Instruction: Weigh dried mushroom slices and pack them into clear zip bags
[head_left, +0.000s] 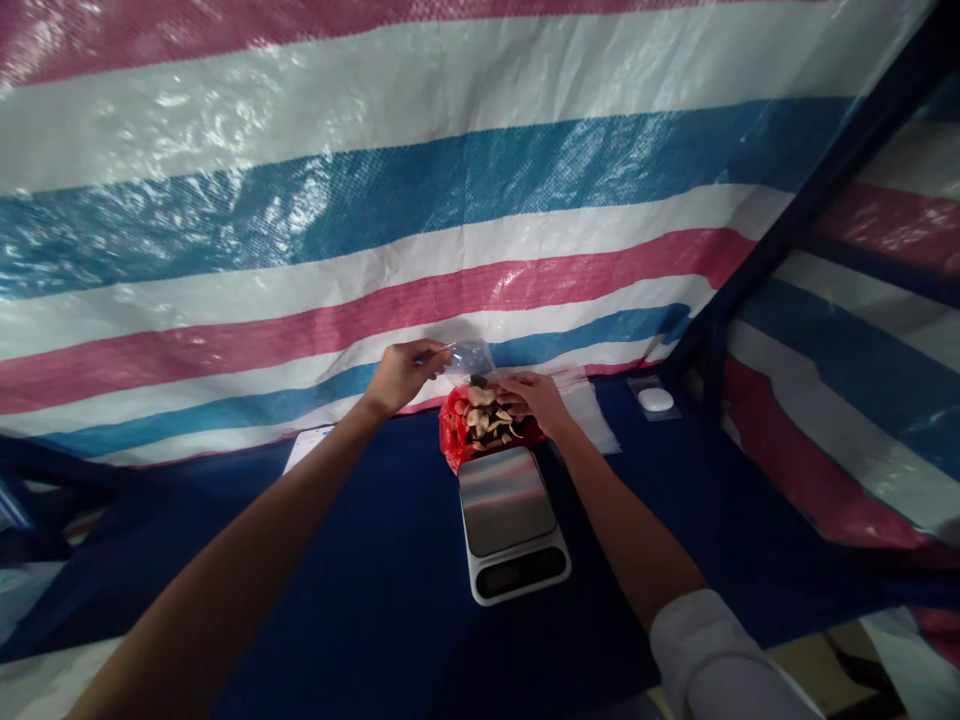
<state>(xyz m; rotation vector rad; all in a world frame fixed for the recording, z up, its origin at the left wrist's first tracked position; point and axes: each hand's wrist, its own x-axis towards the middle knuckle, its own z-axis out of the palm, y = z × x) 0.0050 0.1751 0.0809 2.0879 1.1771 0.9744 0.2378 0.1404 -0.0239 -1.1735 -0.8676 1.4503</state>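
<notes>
My left hand [407, 374] pinches the edge of a small clear plastic bag [470, 357], up near the striped sheet. My right hand [536, 395] is over the right side of a red plastic bag [452, 428], its fingers bent at the dried pieces. Those tan and dark pieces, which look like dried mushroom slices [486, 415], fill the open red bag. Whether my right fingers grip the clear bag or a piece cannot be made out. Just in front of the red bag lies a kitchen scale [510, 505] with a bare metal plate and a dark display.
Flat clear bags [589, 410] lie right of the red bag. Farther right is a white rounded object [655, 400] on clear plastic. A white sheet [306, 448] lies at left on the dark blue table [360, 580]. Striped sheeting [375, 240] hangs behind; a dark frame [780, 240] rises at right.
</notes>
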